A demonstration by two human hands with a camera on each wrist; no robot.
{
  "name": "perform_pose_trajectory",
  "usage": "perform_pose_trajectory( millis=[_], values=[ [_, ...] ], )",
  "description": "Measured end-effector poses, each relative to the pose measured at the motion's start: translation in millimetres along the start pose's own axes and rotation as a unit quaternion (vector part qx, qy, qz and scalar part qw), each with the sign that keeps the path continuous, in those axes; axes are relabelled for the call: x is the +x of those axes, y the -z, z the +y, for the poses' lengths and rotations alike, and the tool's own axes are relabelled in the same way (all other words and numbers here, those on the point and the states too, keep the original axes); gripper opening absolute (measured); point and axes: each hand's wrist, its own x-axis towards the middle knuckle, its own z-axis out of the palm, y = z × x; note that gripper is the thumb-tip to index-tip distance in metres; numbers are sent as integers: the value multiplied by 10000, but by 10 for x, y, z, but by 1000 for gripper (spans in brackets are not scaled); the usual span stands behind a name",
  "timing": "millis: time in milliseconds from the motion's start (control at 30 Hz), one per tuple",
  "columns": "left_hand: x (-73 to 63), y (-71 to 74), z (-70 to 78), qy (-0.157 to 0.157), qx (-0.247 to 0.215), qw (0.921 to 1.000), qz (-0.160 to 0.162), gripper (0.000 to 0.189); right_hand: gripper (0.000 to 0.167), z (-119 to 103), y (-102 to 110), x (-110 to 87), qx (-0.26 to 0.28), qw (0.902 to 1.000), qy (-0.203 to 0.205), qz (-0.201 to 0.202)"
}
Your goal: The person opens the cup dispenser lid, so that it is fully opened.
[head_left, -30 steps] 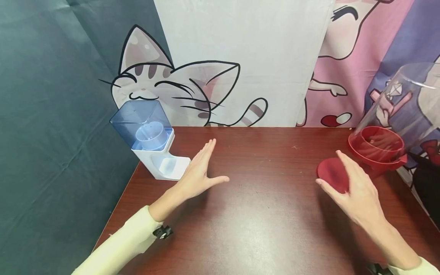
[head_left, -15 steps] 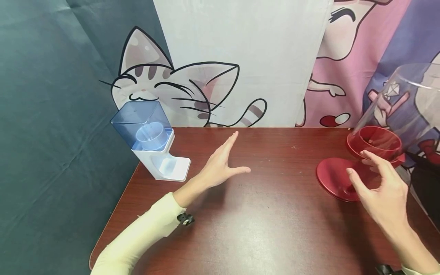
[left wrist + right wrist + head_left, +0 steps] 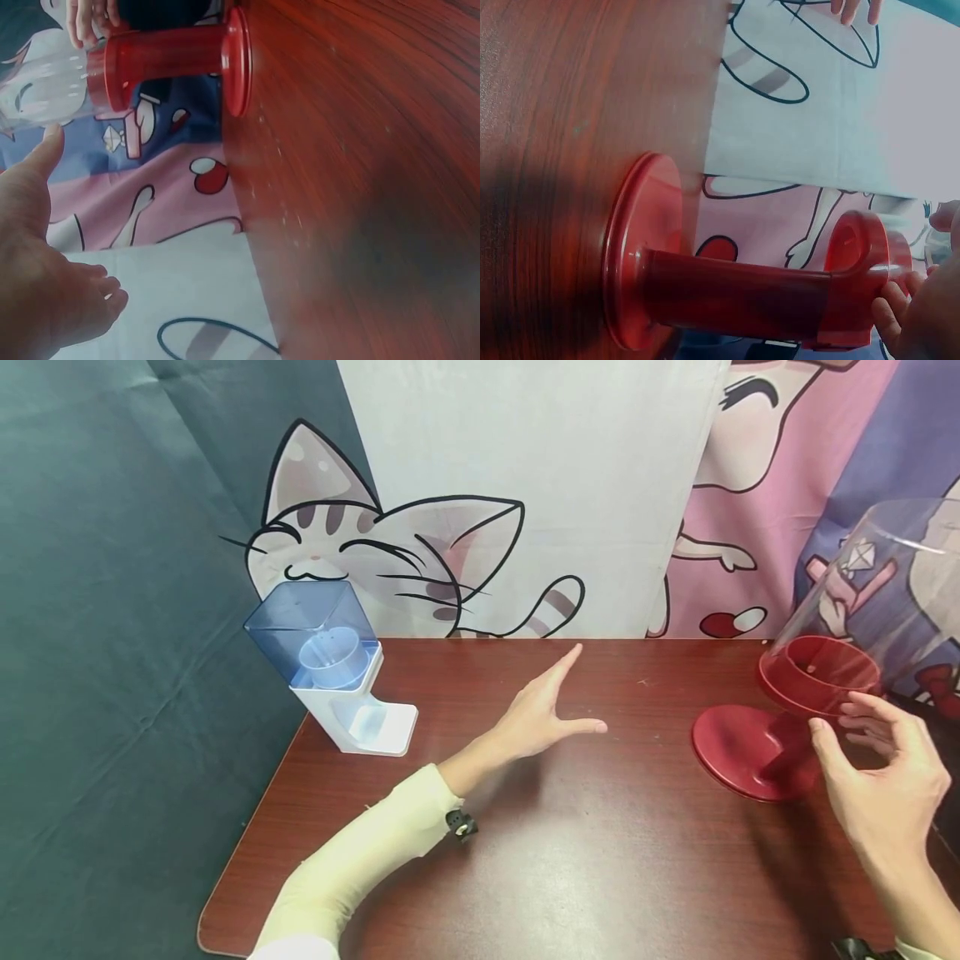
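Note:
A tall dispenser (image 3: 735, 296) with a red round base, a red column and a clear cylinder (image 3: 885, 585) stands upright at the table's right side. My right hand (image 3: 892, 768) is beside its red collar (image 3: 780, 685), thumb and bent fingers spread apart. In the right wrist view those fingertips (image 3: 891, 304) overlap the collar's edge. Over the middle of the table hovers my left hand (image 3: 536, 718), fingers extended and thumb out, with nothing in it. The left wrist view shows the left thumb (image 3: 49, 150) pointing toward the clear cylinder.
A white dispenser (image 3: 326, 710) with a translucent blue tank (image 3: 288, 622) stands at the back left of the brown wooden table (image 3: 570, 860). Behind the table hangs a cloth with a cartoon cat (image 3: 390, 543). A dark green curtain (image 3: 112, 693) borders the left side.
My left hand has moved right, from beside the white dispenser to mid-table. My right hand has moved right, uncovering the red base, and is now by the collar.

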Motion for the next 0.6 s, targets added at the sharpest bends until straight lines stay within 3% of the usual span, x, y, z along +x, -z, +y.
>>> perform_pose_trajectory(
  millis=[233,600],
  values=[
    [163,-216,146,-129,-134,9997,-145,114,51,65,58,32,-280,9985,-404,221],
    [486,-508,346,-148,-112,9989,-429,111,67,233,92,111,-609,9933,-977,-107]
  ],
)
